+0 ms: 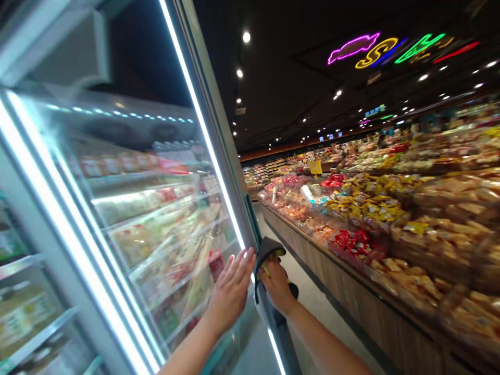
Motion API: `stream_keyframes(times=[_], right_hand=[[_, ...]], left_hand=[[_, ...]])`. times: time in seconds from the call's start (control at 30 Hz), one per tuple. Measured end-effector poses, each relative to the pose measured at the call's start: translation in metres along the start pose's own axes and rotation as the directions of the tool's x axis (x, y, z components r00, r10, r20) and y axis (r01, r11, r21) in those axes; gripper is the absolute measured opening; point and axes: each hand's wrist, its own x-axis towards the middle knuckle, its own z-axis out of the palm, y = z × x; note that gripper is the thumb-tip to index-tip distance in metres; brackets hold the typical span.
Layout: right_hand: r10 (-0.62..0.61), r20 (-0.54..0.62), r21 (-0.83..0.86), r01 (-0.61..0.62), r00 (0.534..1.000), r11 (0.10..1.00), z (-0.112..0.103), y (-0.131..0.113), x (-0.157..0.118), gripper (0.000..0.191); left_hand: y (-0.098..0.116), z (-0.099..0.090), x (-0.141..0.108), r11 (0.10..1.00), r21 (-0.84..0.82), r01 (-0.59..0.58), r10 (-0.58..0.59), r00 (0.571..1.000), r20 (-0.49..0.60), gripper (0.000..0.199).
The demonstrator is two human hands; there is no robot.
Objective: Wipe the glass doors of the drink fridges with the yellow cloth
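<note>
A tall glass cooler door (219, 135) with a bright light strip stands swung open at centre left. My left hand (231, 291) lies flat against the inner side of the door near its lit edge, fingers stretched out. Around the door's outer edge, my right hand (276, 284) is closed on a dark cloth (269, 249) with a yellowish underside. The cloth wraps over the door frame beside the fingertips of my left hand.
Cooler shelves (42, 323) with packaged goods are at the lower left. Bins of wrapped snacks (363, 203) on a wood-panelled counter (351, 297) fill the right side. A pale floor aisle (316, 317) runs between door and counter. Neon signs hang above.
</note>
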Motion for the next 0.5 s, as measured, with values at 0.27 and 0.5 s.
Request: stream_keyframes(times=[0.27, 0.5], right_hand=[[-0.289, 0.052, -0.042, 0.291, 0.956, 0.956, -0.001, -0.089, 0.069, 0.037], [-0.403, 0.036, -0.008, 0.403, 0.915, 0.915, -0.001, -0.153, 0.087, 0.034]], left_hand=[[-0.033, -0.07, 0.026, 0.995, 0.056, 0.088, -0.091, 0.994, 0.055, 0.075], [-0.062, -0.132, 0.051, 0.987, 0.088, 0.131, -0.129, 0.991, -0.023, 0.071]])
